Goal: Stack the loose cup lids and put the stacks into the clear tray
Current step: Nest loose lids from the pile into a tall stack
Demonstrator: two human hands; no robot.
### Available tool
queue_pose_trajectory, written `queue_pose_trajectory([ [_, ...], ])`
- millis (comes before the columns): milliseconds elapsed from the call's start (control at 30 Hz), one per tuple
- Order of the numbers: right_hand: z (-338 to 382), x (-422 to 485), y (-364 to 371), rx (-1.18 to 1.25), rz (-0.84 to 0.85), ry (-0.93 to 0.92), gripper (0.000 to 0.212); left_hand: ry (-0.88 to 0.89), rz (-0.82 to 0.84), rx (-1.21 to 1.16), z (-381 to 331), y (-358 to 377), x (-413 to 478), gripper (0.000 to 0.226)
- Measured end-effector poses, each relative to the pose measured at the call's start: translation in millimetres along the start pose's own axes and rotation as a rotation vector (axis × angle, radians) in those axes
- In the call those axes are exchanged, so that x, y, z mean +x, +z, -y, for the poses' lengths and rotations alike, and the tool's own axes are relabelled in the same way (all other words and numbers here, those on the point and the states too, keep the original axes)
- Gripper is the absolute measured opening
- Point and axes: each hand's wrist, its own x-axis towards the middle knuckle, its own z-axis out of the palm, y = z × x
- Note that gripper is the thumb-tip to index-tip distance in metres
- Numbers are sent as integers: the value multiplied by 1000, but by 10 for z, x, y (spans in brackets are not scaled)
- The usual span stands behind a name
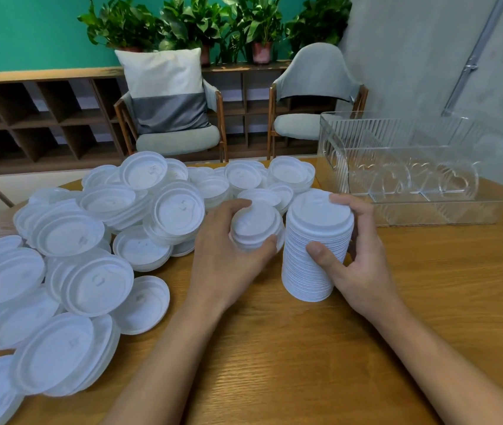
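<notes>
Holding a tall white stack of plastic cup lids (pixel 314 250) upright on the wooden desk (pixel 305 348), the right hand (pixel 354 259) steadies it; the left hand (pixel 228 256) grips a short lid bundle (pixel 254 227), best centred squarely before pressing.

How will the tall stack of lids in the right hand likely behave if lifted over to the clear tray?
Probably light: the tall stack is thin nested lids. Tall and narrow on the table, it could tip if pushed sideways. The right hand grips it near the top and middle, so lower lids might separate when lifted.
</notes>
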Motion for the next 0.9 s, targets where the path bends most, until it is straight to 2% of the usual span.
queue_pose_trajectory([
  [167,5,-2,-13,-2,22,-12,63,1,-8,-111,-50,-26,-5,57],
  [267,26,5,-11,4,46,-34,68,68,19,-342,-97,-68,3,53],
  [367,48,5,9,23,79,-60,74,149,115,-518,-155,-60,-29,55],
  [500,71,-12,44,26,118,-102,78,210,253,-542,-243,-16,-81,51],
  [633,97,-21,54,61,142,-103,72,259,292,-456,-246,9,-74,40],
  [800,122,-41,80,58,131,-111,64,177,185,-424,-333,56,-115,48],
  [900,121,-45,80,65,141,-103,67,158,133,-505,-335,74,-117,56],
])
